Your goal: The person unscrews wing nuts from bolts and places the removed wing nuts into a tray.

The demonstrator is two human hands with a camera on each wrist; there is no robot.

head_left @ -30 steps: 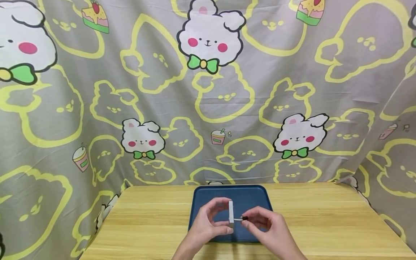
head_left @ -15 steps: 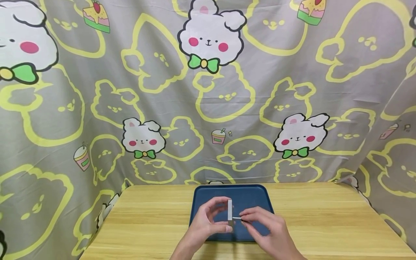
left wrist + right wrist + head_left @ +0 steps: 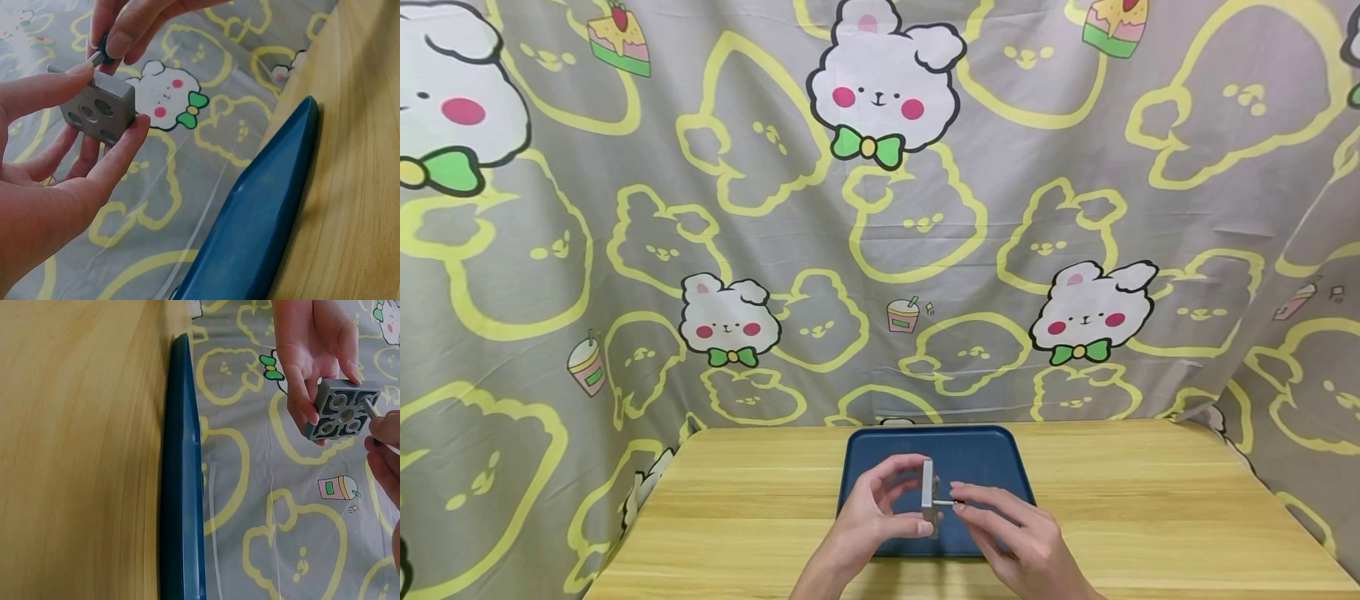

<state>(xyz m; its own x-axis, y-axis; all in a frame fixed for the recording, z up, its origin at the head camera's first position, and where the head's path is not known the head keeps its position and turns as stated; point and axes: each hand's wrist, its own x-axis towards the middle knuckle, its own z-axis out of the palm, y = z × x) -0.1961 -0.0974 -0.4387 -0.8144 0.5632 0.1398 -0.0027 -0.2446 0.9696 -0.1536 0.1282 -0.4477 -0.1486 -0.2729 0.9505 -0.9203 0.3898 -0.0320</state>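
Observation:
In the head view, my left hand (image 3: 868,521) grips a small grey square block (image 3: 928,485) by its edges, upright above the tray. Thumb and fingers hold opposite sides of it. The left wrist view shows round holes in the smooth face of the block (image 3: 103,107). Its other face, ribbed with ringed holes, shows in the right wrist view. My right hand (image 3: 1026,533) pinches the dark head of a threaded bolt (image 3: 369,407). The shank of this bolt points into a corner hole of the block (image 3: 345,412). The fingertips cover most of the bolt's head.
A dark blue tray (image 3: 977,450) lies on the wooden table (image 3: 752,492) beneath both hands. Behind and to both sides hangs a grey curtain (image 3: 820,233) with bunny prints, down to the table's edges.
The right fingers have shifted round the bolt's head and are now straighter than a second ago. The block has moved slightly left with the left hand, which keeps its grip.

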